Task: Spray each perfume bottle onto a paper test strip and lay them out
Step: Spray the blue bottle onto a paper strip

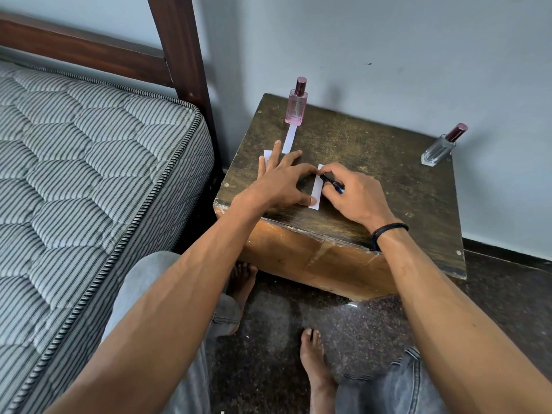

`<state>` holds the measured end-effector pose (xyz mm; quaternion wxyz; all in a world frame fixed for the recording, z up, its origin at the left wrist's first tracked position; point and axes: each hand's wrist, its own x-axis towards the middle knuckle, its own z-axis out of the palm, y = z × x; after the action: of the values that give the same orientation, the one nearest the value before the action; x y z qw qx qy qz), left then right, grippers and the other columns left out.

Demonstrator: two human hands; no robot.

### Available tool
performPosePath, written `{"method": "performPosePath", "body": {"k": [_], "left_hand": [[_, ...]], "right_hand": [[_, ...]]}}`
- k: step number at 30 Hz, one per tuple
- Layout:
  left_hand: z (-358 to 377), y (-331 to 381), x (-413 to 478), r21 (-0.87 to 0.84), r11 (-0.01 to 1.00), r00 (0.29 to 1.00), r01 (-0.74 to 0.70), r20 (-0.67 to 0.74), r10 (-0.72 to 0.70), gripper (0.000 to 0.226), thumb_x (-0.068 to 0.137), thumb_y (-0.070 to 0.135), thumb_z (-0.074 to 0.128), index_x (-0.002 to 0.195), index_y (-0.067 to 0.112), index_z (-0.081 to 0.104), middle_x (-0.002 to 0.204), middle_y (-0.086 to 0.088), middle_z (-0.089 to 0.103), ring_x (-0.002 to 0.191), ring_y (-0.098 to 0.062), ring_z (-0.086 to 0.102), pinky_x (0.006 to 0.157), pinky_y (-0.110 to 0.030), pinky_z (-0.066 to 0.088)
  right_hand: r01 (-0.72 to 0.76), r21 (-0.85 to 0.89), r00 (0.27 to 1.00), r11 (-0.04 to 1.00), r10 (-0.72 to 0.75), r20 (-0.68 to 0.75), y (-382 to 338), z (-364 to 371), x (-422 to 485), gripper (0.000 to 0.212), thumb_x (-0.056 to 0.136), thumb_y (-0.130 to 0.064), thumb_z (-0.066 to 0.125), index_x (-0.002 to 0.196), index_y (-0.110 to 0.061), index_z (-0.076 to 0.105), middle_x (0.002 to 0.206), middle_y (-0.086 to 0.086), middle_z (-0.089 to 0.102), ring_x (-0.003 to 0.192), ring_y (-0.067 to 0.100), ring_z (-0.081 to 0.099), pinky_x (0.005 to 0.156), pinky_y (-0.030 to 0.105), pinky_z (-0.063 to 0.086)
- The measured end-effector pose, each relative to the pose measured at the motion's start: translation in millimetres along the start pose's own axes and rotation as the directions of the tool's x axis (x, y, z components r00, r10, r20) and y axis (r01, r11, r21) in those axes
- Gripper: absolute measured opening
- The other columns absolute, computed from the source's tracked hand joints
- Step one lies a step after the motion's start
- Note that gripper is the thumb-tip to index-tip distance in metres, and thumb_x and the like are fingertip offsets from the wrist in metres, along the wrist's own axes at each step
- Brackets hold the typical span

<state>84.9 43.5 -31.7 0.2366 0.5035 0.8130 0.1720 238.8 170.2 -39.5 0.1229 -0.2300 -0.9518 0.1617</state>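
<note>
A worn wooden bedside table (373,162) stands against a pale wall, with a striped quilted mattress (89,174) and dark wooden bed frame (176,49) off at its nine o'clock.

At the middle of the tabletop lies a white paper test strip (315,195), its long axis running from twelve to six o'clock. The left hand (280,180) lies flat and spread, unclenched and gripping nothing; its thumb tip presses on the strip's lower end and its index finger reaches to the strip's upper end. The right hand (352,192), at three o'clock of the strip, is closed around a dark pen (331,183), whose tip touches the strip near its top. A black band (388,231) circles the right wrist.

Under the left hand's outer fingers, at ten o'clock of the middle strip, a second paper strip (266,158) shows partly, with faint marks on it that are too small to read. A third strip (289,140) lies toward twelve o'clock, its far end touching the base of a pink perfume bottle (295,110) with a dark rose cap, standing upright near the table's back edge.

A clear perfume bottle (437,152) with a similar cap stands at the table's two o'clock corner, well apart from the strips.

Below the table, the person's bare feet rest on dark speckled floor (358,330), and grey jeans (397,386) cover the knees.
</note>
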Motion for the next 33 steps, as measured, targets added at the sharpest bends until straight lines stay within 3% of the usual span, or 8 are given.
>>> {"method": "performPosePath", "body": {"k": [19,33], "left_hand": [[-2.8,1.8,0.1,-0.003,1.0,1.0,0.031,0.001,-0.031,0.072,0.078,0.051,0.077,0.142,0.046,0.044,0.166,0.005,0.008,0.148,-0.026,-0.03,0.117,-0.062,-0.015],[-1.7,3.0,1.3,-0.002,0.999,0.999,0.038,-0.002,-0.038,0.073,0.078,0.05,0.077,0.143,0.044,0.044,0.166,0.005,0.009,0.148,-0.026,-0.03,0.117,-0.062,-0.015]], "right_hand": [[0.005,-0.075,1.0,0.997,-0.005,-0.011,-5.3,3.5,3.4,0.027,0.096,-0.033,0.056,0.122,-0.029,0.061,0.083,0.003,0.07,0.074,0.033,0.063,0.06,0.034,0.035],[0.03,-0.081,0.999,0.996,-0.032,-0.015,-5.5,3.1,3.7,0.024,0.098,-0.034,0.056,0.12,-0.027,0.06,0.082,0.004,0.071,0.073,0.033,0.063,0.06,0.034,0.035]]}}
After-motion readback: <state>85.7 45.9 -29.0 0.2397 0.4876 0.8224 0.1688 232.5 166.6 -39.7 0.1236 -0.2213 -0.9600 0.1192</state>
